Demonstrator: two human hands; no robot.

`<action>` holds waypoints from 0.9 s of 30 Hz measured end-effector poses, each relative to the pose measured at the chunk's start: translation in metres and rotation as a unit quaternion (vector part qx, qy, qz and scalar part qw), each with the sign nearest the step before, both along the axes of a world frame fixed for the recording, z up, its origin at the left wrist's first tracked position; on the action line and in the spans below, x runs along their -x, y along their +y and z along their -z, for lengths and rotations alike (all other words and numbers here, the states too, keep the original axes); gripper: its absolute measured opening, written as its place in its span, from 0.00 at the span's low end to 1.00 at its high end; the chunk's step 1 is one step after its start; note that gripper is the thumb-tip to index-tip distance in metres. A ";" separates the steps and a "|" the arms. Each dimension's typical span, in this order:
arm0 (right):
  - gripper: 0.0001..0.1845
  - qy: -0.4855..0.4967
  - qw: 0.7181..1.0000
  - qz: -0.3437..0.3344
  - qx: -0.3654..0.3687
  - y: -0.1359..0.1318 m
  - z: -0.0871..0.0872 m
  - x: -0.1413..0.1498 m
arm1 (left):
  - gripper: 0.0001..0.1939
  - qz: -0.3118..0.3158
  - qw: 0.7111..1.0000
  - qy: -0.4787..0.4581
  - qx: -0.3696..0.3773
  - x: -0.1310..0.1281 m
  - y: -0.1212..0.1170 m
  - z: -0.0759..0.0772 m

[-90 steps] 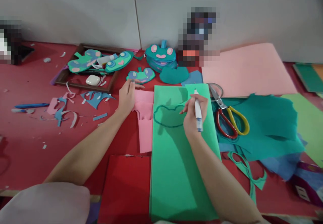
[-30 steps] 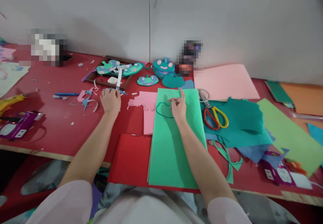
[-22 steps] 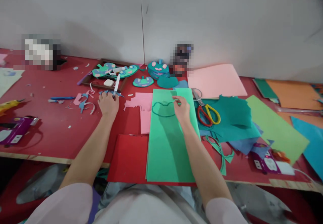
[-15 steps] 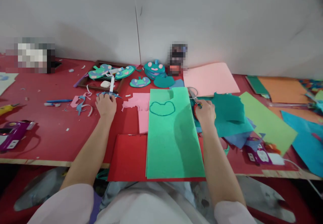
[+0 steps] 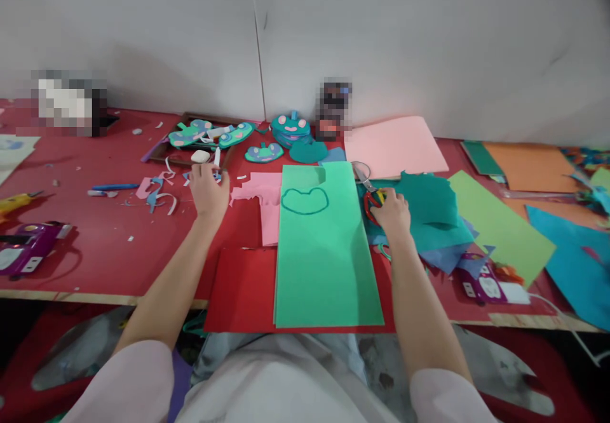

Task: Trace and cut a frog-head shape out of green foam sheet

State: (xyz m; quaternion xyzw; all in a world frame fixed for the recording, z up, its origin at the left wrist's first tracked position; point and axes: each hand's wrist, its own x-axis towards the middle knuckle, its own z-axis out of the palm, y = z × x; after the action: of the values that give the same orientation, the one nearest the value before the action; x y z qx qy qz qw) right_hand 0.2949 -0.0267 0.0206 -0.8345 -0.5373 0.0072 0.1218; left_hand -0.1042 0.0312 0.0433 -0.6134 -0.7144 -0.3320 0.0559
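My right hand is closed on the handles of the scissors, covering most of the yellow loop. The red loop and metal blades show beside the green sheet's right edge. On that green foam sheet is a dark hand-drawn outline with a two-humped top. My left hand is over the scraps left of the pink cut-out piece, thumb and fingers apart. Just beyond its fingers a white marker is partly in sight. The hand hides the marker's lower part.
A dark frame tray holds decorated cut-outs. More frog-like pieces sit by the wall. Teal felt and a lime sheet lie right. Purple devices and a yellow glue gun are at left.
The marker passed from my right hand to my left, which carried it left to the scraps and has now loosened from it. My right hand moved right onto the scissors.
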 end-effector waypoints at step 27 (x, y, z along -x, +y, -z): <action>0.34 0.131 0.986 0.024 -0.102 -0.084 -0.044 -0.017 | 0.20 0.331 0.889 0.150 0.278 -0.111 -0.085 -0.009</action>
State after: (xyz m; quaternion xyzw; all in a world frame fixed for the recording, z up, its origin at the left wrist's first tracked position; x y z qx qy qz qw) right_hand 0.3119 -0.1109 0.0648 -0.8223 -0.4942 0.0589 0.2760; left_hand 0.0065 -0.0542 0.0527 -0.8471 -0.5163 -0.0228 -0.1238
